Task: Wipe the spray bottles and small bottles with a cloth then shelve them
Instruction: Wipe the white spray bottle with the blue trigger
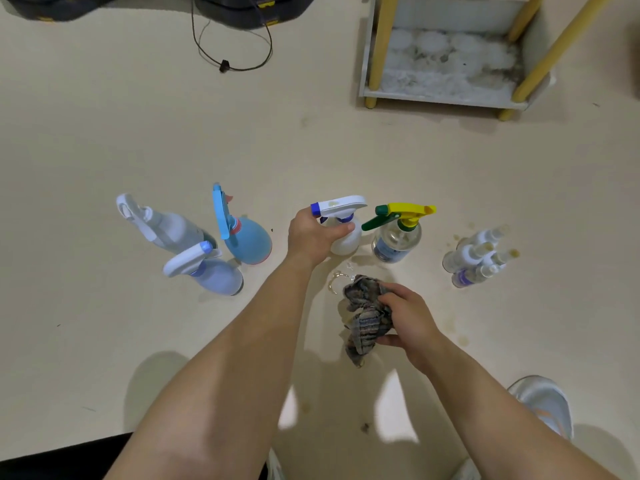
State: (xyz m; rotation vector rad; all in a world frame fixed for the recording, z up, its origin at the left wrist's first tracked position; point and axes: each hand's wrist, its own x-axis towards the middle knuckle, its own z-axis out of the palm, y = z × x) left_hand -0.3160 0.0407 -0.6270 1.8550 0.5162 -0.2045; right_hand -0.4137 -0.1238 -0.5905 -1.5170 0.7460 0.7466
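My left hand (313, 235) grips the neck of a white spray bottle (343, 225) with a blue nozzle, standing on the floor. My right hand (407, 315) holds a crumpled striped cloth (363, 317) just in front of it. Right of the white bottle stands a clear bottle with a yellow-green trigger (398, 233). Further right is a cluster of small clear bottles (478, 258). To the left stand a blue spray bottle (242, 233), a clear one (166, 225) and a lilac one (207, 271).
A low shelf unit (446, 95) with yellow legs and a stained bottom board stands at the back right. A black cable (228, 64) loops on the floor at the back. Small wet patches mark the floor near the cloth. My shoe (543, 403) is at the lower right.
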